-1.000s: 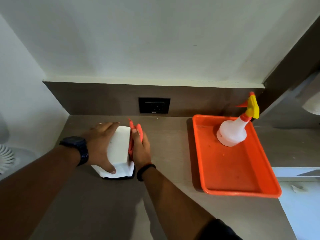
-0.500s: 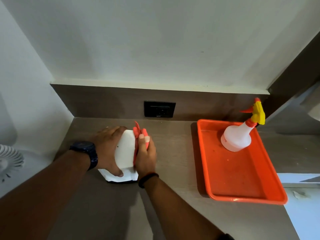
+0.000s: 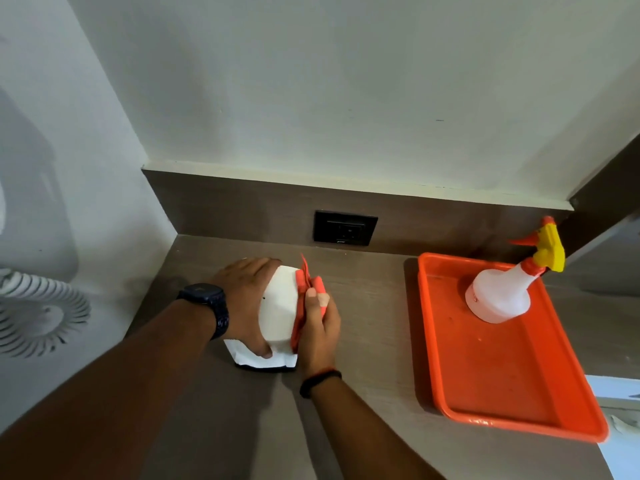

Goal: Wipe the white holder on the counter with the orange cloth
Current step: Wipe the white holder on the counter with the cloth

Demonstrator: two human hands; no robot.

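Observation:
The white holder [image 3: 280,306] stands on the brown counter [image 3: 367,341], left of centre. My left hand [image 3: 244,299] grips its left side, with the fingers over the far top edge and the thumb on the near face. My right hand [image 3: 318,327] presses the folded orange cloth [image 3: 304,292] flat against the holder's right side. The cloth sticks up past my fingertips. The holder's right face is hidden behind the cloth and hand.
An orange tray [image 3: 498,375] lies on the counter to the right, with a white spray bottle [image 3: 502,292] with a yellow and orange trigger at its far end. A black wall socket [image 3: 344,227] sits in the backsplash. A white fan grille [image 3: 34,313] is at the left.
My right hand has slid the cloth slightly toward me along the holder's right side. My left hand keeps the same grip. The camera view shifted a little.

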